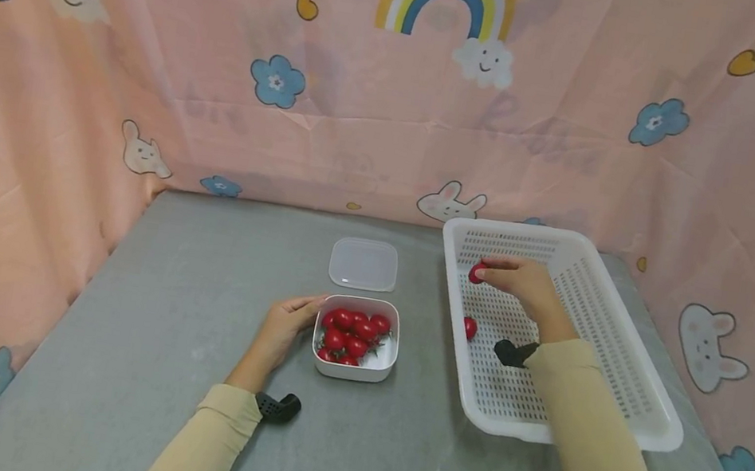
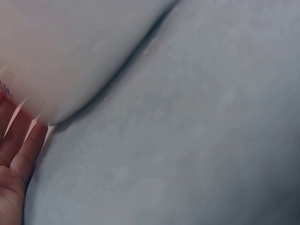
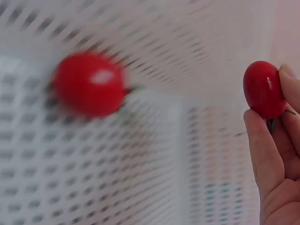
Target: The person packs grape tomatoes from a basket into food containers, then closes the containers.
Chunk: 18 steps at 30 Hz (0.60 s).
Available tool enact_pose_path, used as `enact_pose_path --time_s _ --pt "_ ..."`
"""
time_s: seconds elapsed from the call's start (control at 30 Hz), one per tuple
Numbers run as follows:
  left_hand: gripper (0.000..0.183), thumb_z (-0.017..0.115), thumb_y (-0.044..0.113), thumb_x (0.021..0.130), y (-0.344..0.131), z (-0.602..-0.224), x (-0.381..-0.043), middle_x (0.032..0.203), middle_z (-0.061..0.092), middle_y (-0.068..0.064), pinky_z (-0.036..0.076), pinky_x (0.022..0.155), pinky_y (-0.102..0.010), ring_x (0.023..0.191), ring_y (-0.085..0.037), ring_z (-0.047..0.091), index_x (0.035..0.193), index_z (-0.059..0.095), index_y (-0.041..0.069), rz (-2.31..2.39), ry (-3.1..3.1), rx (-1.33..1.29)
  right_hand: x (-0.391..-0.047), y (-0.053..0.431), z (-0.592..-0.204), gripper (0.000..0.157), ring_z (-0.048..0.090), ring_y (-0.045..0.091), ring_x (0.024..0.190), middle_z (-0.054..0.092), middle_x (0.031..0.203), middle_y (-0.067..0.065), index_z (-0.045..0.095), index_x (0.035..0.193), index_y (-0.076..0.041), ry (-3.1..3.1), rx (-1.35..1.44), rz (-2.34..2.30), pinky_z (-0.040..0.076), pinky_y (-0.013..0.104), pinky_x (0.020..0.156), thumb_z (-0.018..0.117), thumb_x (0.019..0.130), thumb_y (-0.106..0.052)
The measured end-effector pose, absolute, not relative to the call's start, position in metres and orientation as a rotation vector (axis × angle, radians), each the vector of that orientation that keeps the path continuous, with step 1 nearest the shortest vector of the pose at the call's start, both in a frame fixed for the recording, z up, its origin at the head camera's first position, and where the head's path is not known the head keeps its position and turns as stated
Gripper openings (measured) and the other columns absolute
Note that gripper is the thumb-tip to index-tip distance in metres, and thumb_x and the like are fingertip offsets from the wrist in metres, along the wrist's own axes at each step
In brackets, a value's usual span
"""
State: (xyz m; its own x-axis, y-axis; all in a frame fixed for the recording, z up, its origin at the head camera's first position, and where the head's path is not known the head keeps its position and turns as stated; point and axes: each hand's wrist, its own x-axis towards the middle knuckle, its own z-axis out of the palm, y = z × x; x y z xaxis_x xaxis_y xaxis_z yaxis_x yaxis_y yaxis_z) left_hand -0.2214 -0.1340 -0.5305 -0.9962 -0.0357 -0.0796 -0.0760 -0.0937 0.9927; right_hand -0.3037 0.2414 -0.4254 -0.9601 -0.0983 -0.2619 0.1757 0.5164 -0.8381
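Note:
My right hand (image 1: 523, 282) pinches a cherry tomato (image 3: 263, 89) between thumb and fingers, over the left side of a white perforated basket (image 1: 625, 383). Below it in the basket lies another cherry tomato (image 1: 470, 328), which looks large and blurred in the right wrist view. Resting against the left side of a small white box (image 1: 351, 373) is my left hand (image 1: 285, 327), its fingers (image 2: 29, 147) fairly straight along the wall. Several cherry tomatoes (image 1: 356, 348) with green stems fill most of the box, and white floor shows at its right.
A translucent lid (image 1: 364, 264) lies flat just behind the box. The grey tabletop (image 1: 137, 347) runs back to a pink patterned curtain (image 1: 332, 149), which also closes off both sides. The basket's raised rim (image 1: 451, 350) stands between the box and the right hand.

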Motion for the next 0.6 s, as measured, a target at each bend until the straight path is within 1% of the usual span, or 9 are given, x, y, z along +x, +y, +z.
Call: enact_pose_path --time_s 0.1,0.2,0.27,0.33,0.43,0.5,0.6 --pt "0.032 0.066 0.015 0.095 -0.134 -0.530 -0.221 0.098 0.076 0.008 0.055 0.083 -0.019 0.088 -0.001 0.070 0.116 0.068 -0.009 2.315 2.077 -0.129 -0.301 0.238 -0.412 0.061 0.047 0.036 0.136 0.055 0.142 0.021 0.054 0.142 -0.008 2.497 0.052 -1.487 0.030 0.059 0.117 0.069 0.092 -0.040" --pt "0.032 0.066 0.014 0.095 -0.134 -0.529 -0.221 0.097 0.076 0.009 0.055 0.083 -0.019 0.088 -0.002 0.070 0.117 0.068 -0.010 2.329 2.059 -0.135 -0.297 0.231 -0.399 0.062 0.050 0.033 0.134 0.058 0.141 0.019 0.054 0.142 -0.007 2.495 0.027 -1.534 0.034 0.054 0.117 0.070 0.092 -0.039" --pt "0.033 0.066 0.014 0.095 -0.134 -0.529 -0.221 0.097 0.076 0.009 0.055 0.083 -0.019 0.088 -0.002 0.070 0.117 0.068 -0.010 2.334 2.053 -0.138 -0.294 0.224 -0.391 0.061 0.054 0.029 0.129 0.065 0.132 0.011 0.055 0.141 -0.007 2.495 0.005 -1.553 0.038 0.049 0.116 0.071 0.091 -0.038" --pt "0.034 0.066 0.014 0.095 -0.134 -0.529 -0.221 0.098 0.076 0.008 0.055 0.083 -0.019 0.088 -0.001 0.070 0.118 0.067 -0.011 2.330 2.053 -0.135 -0.290 0.217 -0.385 0.059 0.058 0.022 0.122 0.071 0.118 0.000 0.057 0.139 -0.006 2.477 -0.014 -1.579 0.040 0.046 0.115 0.072 0.091 -0.036" --pt "0.036 0.066 0.014 0.095 -0.134 -0.530 -0.222 0.098 0.076 0.008 0.055 0.083 -0.019 0.088 -0.001 0.070 0.119 0.065 -0.012 2.340 2.031 -0.140 -0.286 0.205 -0.378 0.055 0.060 0.011 0.112 0.071 0.100 -0.016 0.061 0.135 -0.005 2.466 -0.056 -1.614 0.043 0.043 0.113 0.074 0.090 -0.033" --pt "0.037 0.067 0.015 0.095 -0.134 -0.531 -0.223 0.098 0.076 0.008 0.055 0.083 -0.019 0.088 -0.001 0.070 0.119 0.065 -0.013 2.344 2.025 -0.138 -0.284 0.197 -0.376 0.053 0.060 0.009 0.109 0.072 0.099 -0.016 0.062 0.133 -0.003 2.456 -0.089 -1.642 0.043 0.043 0.112 0.075 0.090 -0.030" --pt "0.037 0.067 0.014 0.095 -0.134 -0.532 -0.222 0.097 0.076 0.008 0.055 0.083 -0.019 0.088 -0.001 0.070 0.119 0.064 -0.013 2.354 2.013 -0.141 -0.280 0.185 -0.374 0.049 0.060 0.011 0.109 0.073 0.107 -0.008 0.064 0.130 -0.002 2.454 -0.124 -1.667 0.044 0.044 0.111 0.075 0.089 -0.026"
